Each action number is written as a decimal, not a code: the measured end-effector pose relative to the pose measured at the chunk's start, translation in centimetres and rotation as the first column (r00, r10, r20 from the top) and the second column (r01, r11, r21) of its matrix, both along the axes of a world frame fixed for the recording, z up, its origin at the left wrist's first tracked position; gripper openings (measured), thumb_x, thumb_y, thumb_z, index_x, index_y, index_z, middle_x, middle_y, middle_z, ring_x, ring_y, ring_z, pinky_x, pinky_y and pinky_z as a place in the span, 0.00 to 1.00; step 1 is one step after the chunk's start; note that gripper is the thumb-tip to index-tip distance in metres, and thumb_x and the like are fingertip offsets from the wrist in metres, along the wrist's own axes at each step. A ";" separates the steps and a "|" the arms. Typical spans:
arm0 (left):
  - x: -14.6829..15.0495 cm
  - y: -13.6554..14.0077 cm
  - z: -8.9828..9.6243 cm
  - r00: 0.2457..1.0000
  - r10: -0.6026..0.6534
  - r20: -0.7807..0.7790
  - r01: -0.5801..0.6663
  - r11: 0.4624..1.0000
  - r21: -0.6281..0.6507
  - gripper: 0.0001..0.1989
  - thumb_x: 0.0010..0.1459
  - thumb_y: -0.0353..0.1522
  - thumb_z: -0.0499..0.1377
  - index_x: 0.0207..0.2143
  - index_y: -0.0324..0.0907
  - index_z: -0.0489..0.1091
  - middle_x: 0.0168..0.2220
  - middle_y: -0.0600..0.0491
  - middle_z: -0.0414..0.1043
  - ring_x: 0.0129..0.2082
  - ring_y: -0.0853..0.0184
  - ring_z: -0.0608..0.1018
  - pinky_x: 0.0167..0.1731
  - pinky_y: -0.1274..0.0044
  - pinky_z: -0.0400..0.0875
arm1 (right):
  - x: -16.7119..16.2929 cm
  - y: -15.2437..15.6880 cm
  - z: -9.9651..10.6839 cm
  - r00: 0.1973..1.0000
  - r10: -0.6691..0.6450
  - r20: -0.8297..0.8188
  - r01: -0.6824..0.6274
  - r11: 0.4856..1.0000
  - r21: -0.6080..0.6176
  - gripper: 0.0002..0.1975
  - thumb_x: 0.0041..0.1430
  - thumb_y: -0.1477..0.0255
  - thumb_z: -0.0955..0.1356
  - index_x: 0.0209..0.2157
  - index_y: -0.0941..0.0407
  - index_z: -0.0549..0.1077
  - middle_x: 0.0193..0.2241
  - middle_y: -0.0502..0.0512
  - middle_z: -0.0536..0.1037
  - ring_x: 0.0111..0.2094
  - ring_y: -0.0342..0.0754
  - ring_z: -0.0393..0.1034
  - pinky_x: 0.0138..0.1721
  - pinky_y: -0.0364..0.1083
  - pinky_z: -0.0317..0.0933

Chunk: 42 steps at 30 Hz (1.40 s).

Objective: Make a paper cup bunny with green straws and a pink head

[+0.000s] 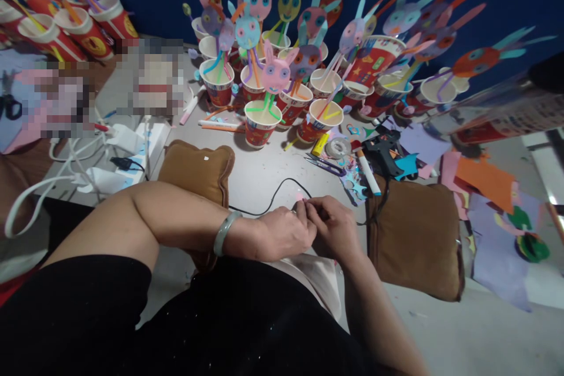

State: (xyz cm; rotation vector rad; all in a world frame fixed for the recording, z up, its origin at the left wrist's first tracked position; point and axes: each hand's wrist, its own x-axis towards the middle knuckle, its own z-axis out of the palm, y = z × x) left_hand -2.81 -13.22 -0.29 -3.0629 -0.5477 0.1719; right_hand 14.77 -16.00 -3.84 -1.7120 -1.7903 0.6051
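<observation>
My left hand, with a pale bangle at its wrist, meets my right hand above the table's near edge. The fingers of both are closed and pressed together at the tips. Whatever they pinch is mostly hidden; a tiny pink bit shows just beyond the fingertips, and I cannot tell whether it is held or lies on the table. A black cord runs behind my hands. Brown cushions lie on either side, one at the left and one at the right.
Paper cups with rabbit-faced figures crowd the back. Scissors, tape, a marker and a black glue gun lie right of centre. Coloured paper is scattered at right. A power strip with white cables stands left.
</observation>
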 end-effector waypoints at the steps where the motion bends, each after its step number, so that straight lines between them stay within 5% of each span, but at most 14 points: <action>1: 0.0 0.0 0.0 1.000 -0.006 0.006 0.006 1.000 -0.009 0.23 0.66 0.22 0.41 0.57 0.24 0.67 0.53 0.21 0.71 0.38 0.54 0.84 0.29 0.71 0.77 | 0.0 0.0 0.2 0.995 -0.041 -0.085 0.038 0.999 -0.037 0.11 0.63 0.63 0.68 0.32 0.55 0.77 0.26 0.54 0.79 0.26 0.46 0.71 0.28 0.45 0.62; 8: -0.1 0.1 -0.1 0.993 -0.059 0.099 0.065 0.996 -0.060 0.17 0.65 0.22 0.45 0.49 0.27 0.70 0.45 0.28 0.76 0.38 0.57 0.82 0.28 0.73 0.76 | 0.2 0.0 1.5 0.736 -0.334 -0.589 0.064 0.900 -0.431 0.16 0.55 0.56 0.73 0.27 0.55 0.72 0.16 0.44 0.67 0.13 0.37 0.53 0.15 0.40 0.46; 10: -0.1 0.1 -0.2 0.991 -0.060 0.116 0.066 0.996 -0.052 0.16 0.65 0.22 0.46 0.49 0.28 0.70 0.45 0.29 0.76 0.38 0.58 0.82 0.28 0.74 0.76 | 0.2 0.1 1.7 0.657 -0.377 -0.653 0.020 0.874 -0.485 0.17 0.54 0.55 0.73 0.28 0.54 0.70 0.15 0.43 0.66 0.11 0.35 0.47 0.13 0.40 0.41; 12: -0.1 0.0 -0.3 0.991 -0.063 0.121 0.069 0.997 -0.045 0.16 0.65 0.22 0.47 0.49 0.28 0.70 0.45 0.29 0.76 0.38 0.58 0.82 0.28 0.73 0.75 | 0.3 0.1 1.6 0.659 -0.368 -0.656 0.014 0.878 -0.478 0.17 0.55 0.54 0.72 0.28 0.53 0.70 0.14 0.42 0.65 0.11 0.36 0.47 0.14 0.40 0.42; 15: 0.0 0.0 -0.2 0.992 -0.071 0.103 0.076 0.996 -0.052 0.17 0.65 0.22 0.47 0.50 0.26 0.70 0.46 0.27 0.76 0.39 0.56 0.83 0.29 0.72 0.76 | 0.4 0.0 1.2 0.841 -0.249 -0.480 0.106 0.946 -0.305 0.15 0.59 0.57 0.71 0.29 0.54 0.74 0.15 0.46 0.68 0.16 0.40 0.58 0.19 0.42 0.53; 18: -0.1 0.1 0.0 0.994 -0.078 0.077 0.083 0.995 -0.058 0.18 0.65 0.23 0.47 0.52 0.26 0.70 0.48 0.25 0.75 0.40 0.54 0.83 0.29 0.71 0.76 | 0.6 -0.4 0.3 0.994 -0.070 -0.078 0.071 0.997 0.004 0.11 0.64 0.63 0.68 0.34 0.55 0.79 0.26 0.53 0.78 0.25 0.44 0.70 0.28 0.44 0.60; 23: -0.2 0.1 0.0 0.993 -0.087 0.074 0.089 0.996 -0.015 0.21 0.66 0.21 0.43 0.55 0.24 0.69 0.51 0.24 0.74 0.41 0.53 0.84 0.29 0.70 0.78 | 1.3 -1.4 -0.5 0.858 0.156 0.489 -0.269 0.948 0.170 0.11 0.65 0.71 0.65 0.42 0.55 0.79 0.24 0.52 0.75 0.23 0.43 0.65 0.26 0.43 0.53; 39: -0.1 0.1 0.1 0.999 -0.023 -0.025 0.020 0.993 -0.116 0.23 0.66 0.23 0.41 0.58 0.28 0.66 0.60 0.21 0.65 0.37 0.55 0.83 0.25 0.72 0.74 | 1.8 -2.4 0.2 0.780 0.167 0.604 -0.278 0.956 0.094 0.17 0.68 0.70 0.63 0.53 0.56 0.77 0.29 0.55 0.76 0.24 0.43 0.65 0.26 0.44 0.54; 42: -0.1 0.1 0.1 0.999 -0.033 -0.019 0.031 0.994 -0.103 0.23 0.67 0.23 0.42 0.58 0.28 0.67 0.60 0.21 0.65 0.38 0.56 0.83 0.26 0.72 0.74 | 1.8 -2.2 0.3 0.824 0.159 0.543 -0.239 0.968 0.080 0.16 0.69 0.69 0.63 0.52 0.56 0.77 0.29 0.55 0.76 0.25 0.44 0.68 0.26 0.44 0.56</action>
